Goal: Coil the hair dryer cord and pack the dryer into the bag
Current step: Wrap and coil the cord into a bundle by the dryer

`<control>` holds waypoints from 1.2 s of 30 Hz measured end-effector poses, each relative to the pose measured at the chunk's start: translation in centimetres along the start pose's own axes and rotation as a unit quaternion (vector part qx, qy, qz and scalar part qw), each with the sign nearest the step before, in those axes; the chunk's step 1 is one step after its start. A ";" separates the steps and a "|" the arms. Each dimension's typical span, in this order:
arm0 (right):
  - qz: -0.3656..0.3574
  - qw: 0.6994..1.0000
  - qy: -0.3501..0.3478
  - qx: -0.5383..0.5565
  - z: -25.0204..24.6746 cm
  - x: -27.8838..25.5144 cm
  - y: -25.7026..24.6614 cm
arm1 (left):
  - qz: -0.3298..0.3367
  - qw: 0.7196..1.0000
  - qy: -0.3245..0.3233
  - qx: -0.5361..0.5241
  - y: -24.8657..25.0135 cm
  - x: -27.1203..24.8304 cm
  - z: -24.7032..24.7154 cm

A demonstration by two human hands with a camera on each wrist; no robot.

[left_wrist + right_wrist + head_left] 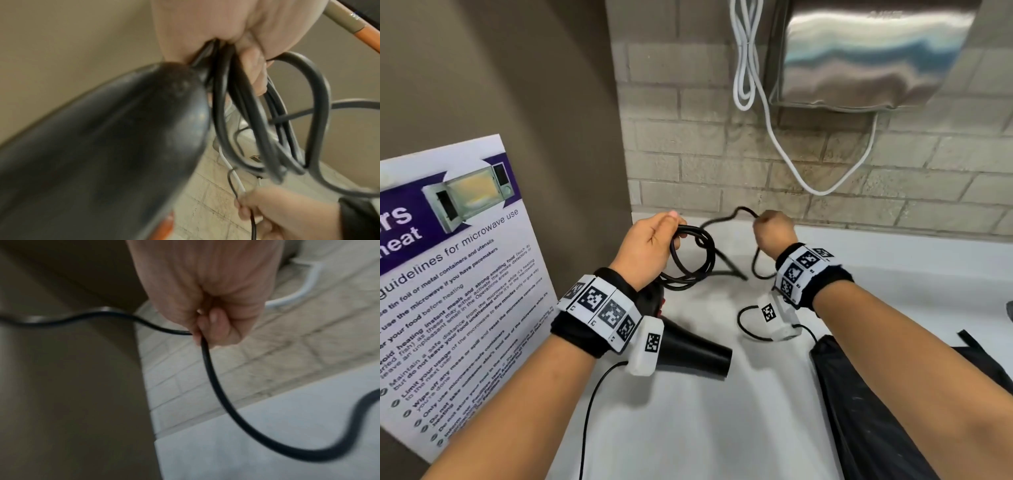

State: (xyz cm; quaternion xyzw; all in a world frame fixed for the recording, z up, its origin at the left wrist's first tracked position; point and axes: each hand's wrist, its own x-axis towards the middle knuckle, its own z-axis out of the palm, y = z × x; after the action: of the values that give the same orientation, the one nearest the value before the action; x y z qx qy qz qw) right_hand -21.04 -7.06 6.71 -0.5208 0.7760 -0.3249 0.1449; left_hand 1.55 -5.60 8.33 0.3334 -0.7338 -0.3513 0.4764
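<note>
My left hand (654, 240) grips several loops of the black hair dryer cord (693, 255) above the white counter (722, 428). In the left wrist view the loops (246, 121) hang from my curled fingers (255, 71), beside the dryer's black body (102, 146). The black hair dryer (695, 353) hangs under my left wrist, nozzle pointing right. My right hand (772, 229) pinches the loose stretch of cord (211, 378) to the right of the coil; from the pinch it droops onto the counter. The black bag (866, 411) lies on the counter under my right forearm.
A microwave guidelines poster (448, 274) leans against the brown wall at the left. A steel hand dryer (869, 54) with a white cable (774, 130) hangs on the brick wall behind. A thin black wire (592, 411) runs from my left wrist camera.
</note>
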 end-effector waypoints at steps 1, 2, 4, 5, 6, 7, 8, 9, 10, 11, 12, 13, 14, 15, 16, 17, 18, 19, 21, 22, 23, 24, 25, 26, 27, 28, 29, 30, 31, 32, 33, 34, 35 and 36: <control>0.034 0.998 -0.004 -0.045 -0.4 0.1 0.9 | -0.003 1.000 0.001 -0.007 0.1 -0.1 0.0; 0.063 0.995 -0.016 -0.076 -0.6 0.2 1.9 | -0.004 1.000 0.002 -0.010 0.2 -0.2 0.0; 0.106 0.988 -0.033 -0.104 -0.4 0.2 3.9 | -0.005 1.000 0.003 -0.015 0.2 -0.4 0.0; 0.123 0.984 -0.046 -0.124 -0.2 -0.2 4.5 | -0.008 1.000 0.004 -0.019 0.2 -0.4 0.0; 0.131 0.977 -0.065 -0.156 0.0 -0.7 4.8 | -0.013 1.000 0.005 -0.024 0.2 -0.3 0.1; 0.142 0.970 -0.075 -0.180 0.2 -1.0 4.9 | -0.020 0.999 0.005 -0.030 0.2 -0.2 0.2; 0.131 0.970 -0.074 -0.191 0.4 -1.1 4.9 | -0.024 0.999 0.005 -0.033 0.2 -0.1 0.3; 0.112 0.974 -0.075 -0.184 0.6 -1.3 4.6 | -0.025 0.999 0.003 -0.032 0.3 0.0 0.4; 0.074 0.981 -0.067 -0.167 0.8 -1.6 4.4 | -0.024 0.999 -0.002 -0.028 0.3 0.1 0.5; 0.016 0.989 -0.043 -0.142 1.1 -1.8 4.0 | -0.024 0.999 -0.007 -0.022 0.4 0.1 0.6; -0.052 0.992 -0.027 -0.116 1.3 -2.5 3.3 | -0.024 0.999 -0.011 -0.017 0.5 0.1 0.7; -0.122 0.988 -0.035 -0.082 1.6 -2.9 2.5 | -0.026 0.999 -0.013 -0.014 0.5 0.2 0.8; -0.190 0.978 -0.070 -0.045 1.9 -3.4 1.7 | -0.028 0.999 -0.015 -0.010 0.6 0.3 0.8; -0.242 0.962 -0.126 0.013 2.1 -3.9 1.0 | -0.033 0.999 -0.017 -0.007 0.6 0.4 0.8; -0.262 0.943 -0.195 0.069 2.2 -4.5 0.4 | -0.039 0.999 -0.021 -0.004 0.6 0.4 0.9; -0.260 0.924 -0.258 0.110 2.3 -5.1 -0.2 | -0.044 0.999 -0.024 -0.001 0.6 0.5 0.9; -0.250 0.911 -0.302 0.132 2.2 -5.8 -0.8 | -0.047 0.999 -0.026 0.004 0.5 0.6 0.9; -0.247 0.903 -0.322 0.140 2.2 -6.2 -1.0 | -0.047 0.999 -0.024 0.008 0.6 0.7 1.0; -0.260 0.901 -0.320 0.137 2.3 -6.6 -1.2 | -0.046 0.999 -0.016 0.011 0.6 0.8 1.1; -0.270 0.903 -0.310 0.124 2.3 -6.8 -1.4 | -0.047 0.999 -0.013 0.008 0.7 0.8 1.1; -0.282 0.903 -0.304 0.114 2.3 -6.8 -1.5 | -0.048 0.999 -0.012 0.006 0.7 0.8 1.1; -0.294 0.898 -0.310 0.108 2.2 -6.8 -1.5 | -0.048 0.999 -0.013 0.006 0.7 0.8 1.1; -0.298 0.892 -0.321 0.113 2.3 -6.7 -1.5 | -0.050 0.999 -0.014 0.008 0.7 0.8 1.0; -0.292 0.889 -0.332 0.118 2.3 -6.7 -1.4 | -0.054 0.998 -0.016 0.008 0.7 0.9 1.0; -0.285 0.890 -0.335 0.121 2.3 -6.7 -1.4 | -0.059 0.998 -0.018 0.003 0.6 0.9 1.1; -0.274 0.896 -0.327 0.126 2.3 -6.7 -1.5 | -0.066 0.998 -0.019 -0.004 0.6 0.9 1.0; -0.263 0.906 -0.303 0.135 2.4 -6.6 -1.5 | -0.072 0.997 -0.019 -0.011 0.7 0.9 1.0; -0.246 0.919 -0.270 0.148 2.5 -6.4 -1.6 | -0.077 0.997 -0.019 -0.016 0.7 1.0 1.0; -0.231 0.935 -0.226 0.147 2.4 -6.0 -1.6 | -0.080 0.996 -0.021 -0.019 0.7 0.9 0.9; -0.220 0.953 -0.172 0.122 2.3 -5.5 -1.5 | -0.083 0.996 -0.024 -0.021 0.7 0.9 0.7; -0.211 0.967 -0.120 0.082 2.2 -4.8 -1.3 | -0.086 0.996 -0.026 -0.022 0.7 0.9 0.6; -0.195 0.976 -0.081 0.051 2.1 -4.0 -0.9 | -0.089 0.995 -0.029 -0.021 0.8 0.8 0.5; -0.169 0.983 -0.055 0.040 2.0 -3.4 -0.5 | -0.094 0.995 -0.031 -0.019 0.8 0.8 0.3; -0.141 0.988 -0.036 0.041 1.9 -2.9 -0.2 | -0.098 0.995 -0.030 -0.019 0.8 0.8 0.2</control>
State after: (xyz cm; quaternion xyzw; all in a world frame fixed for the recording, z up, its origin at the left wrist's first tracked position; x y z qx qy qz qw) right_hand -18.61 -5.20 5.13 -0.6304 0.6749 -0.3544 0.1467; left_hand 0.99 -5.82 9.27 0.3836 -0.7048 -0.4204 0.4235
